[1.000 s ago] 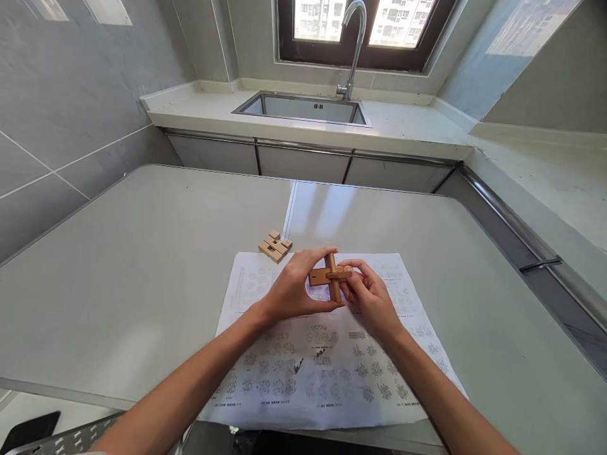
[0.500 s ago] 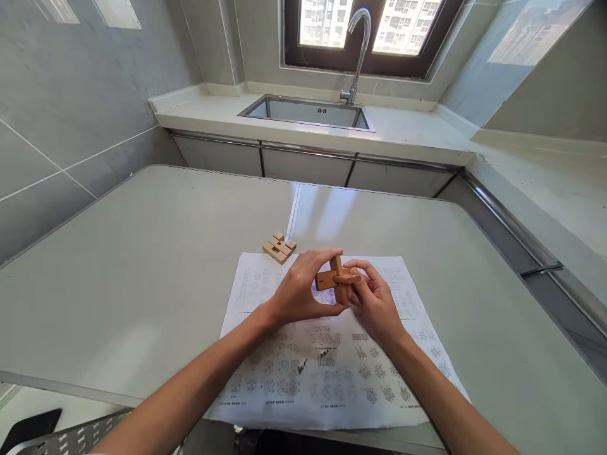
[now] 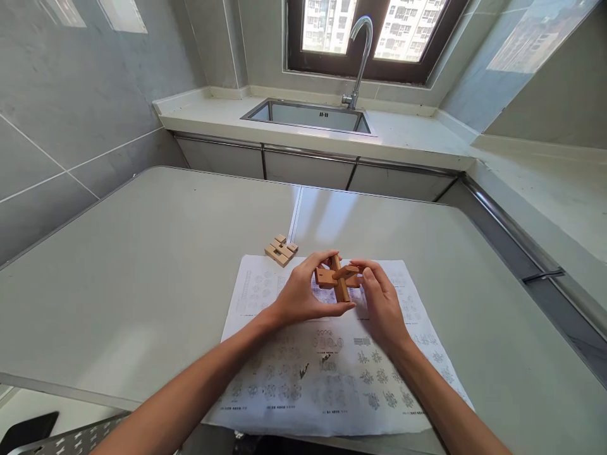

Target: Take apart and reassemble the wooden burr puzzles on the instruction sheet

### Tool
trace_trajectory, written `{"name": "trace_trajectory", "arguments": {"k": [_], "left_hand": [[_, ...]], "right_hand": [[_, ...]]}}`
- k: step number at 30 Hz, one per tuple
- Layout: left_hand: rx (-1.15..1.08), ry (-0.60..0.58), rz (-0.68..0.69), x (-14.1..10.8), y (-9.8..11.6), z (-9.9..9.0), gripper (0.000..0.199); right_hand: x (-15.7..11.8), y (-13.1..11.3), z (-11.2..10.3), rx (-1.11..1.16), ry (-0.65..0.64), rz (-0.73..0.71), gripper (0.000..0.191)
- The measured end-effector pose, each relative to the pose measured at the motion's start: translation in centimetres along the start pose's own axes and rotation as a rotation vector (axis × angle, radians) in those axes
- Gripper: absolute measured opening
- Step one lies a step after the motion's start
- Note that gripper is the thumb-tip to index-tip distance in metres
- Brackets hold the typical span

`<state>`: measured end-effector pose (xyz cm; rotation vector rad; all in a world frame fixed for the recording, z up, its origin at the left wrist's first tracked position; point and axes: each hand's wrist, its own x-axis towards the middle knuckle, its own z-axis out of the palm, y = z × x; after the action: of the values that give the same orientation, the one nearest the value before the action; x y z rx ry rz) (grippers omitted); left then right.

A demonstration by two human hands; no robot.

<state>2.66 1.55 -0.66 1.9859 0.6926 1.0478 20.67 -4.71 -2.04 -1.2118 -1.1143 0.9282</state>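
A cross-shaped assembly of brown wooden pieces [image 3: 340, 278] is held above a printed sheet [image 3: 332, 392]. My left hand [image 3: 306, 287] grips its upright piece between the thumb below and the fingers on top. My right hand [image 3: 382, 297] is at the assembly's right side, its fingertips against the end of a piece that sticks out there. Beyond the sheet's top edge, left of the hands, lies a flat group of lighter wooden blocks [image 3: 281, 250].
The pale table [image 3: 142, 272] has a seam down its far middle. Behind it stand a counter with a sink [image 3: 308, 117] and a curved faucet [image 3: 363, 57] under a window. At the lower left lies a dark flat object [image 3: 28, 433].
The assembly's front piece has turned, its right end now pointing up and to the right. My right hand's fingers have loosened and shifted slightly right.
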Motion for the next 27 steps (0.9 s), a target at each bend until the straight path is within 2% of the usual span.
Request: {"name": "trace_trajectory", "arguments": {"k": [5,11,18,21,25,27], "left_hand": [[-0.001,-0.052,-0.066,-0.1,-0.1,0.1,0.082],[0.023,-0.072,-0.060,-0.2,-0.4,0.2,0.081],[0.070,-0.030,-0.051,0.0,0.0,-0.2,0.080],[0.091,-0.010,-0.009,-0.1,-0.2,0.0,0.081],[0.229,0.067,0.125,-0.2,-0.7,0.1,0.079],[0.331,0.105,0.191,-0.2,-1.0,0.0,0.076]], "right_hand": [[0.3,0.2,-0.4,-0.026,-0.051,-0.081,0.022],[0.2,-0.2,-0.3,0.034,-0.080,0.013,0.022],[0.3,-0.2,-0.6,0.063,-0.132,0.005,0.022],[0.3,-0.2,-0.8,0.055,-0.163,-0.014,0.020],[0.3,-0.2,-0.4,-0.023,-0.147,-0.090,0.022],[0.1,0.1,0.0,-0.061,-0.138,-0.114,0.041]]}}
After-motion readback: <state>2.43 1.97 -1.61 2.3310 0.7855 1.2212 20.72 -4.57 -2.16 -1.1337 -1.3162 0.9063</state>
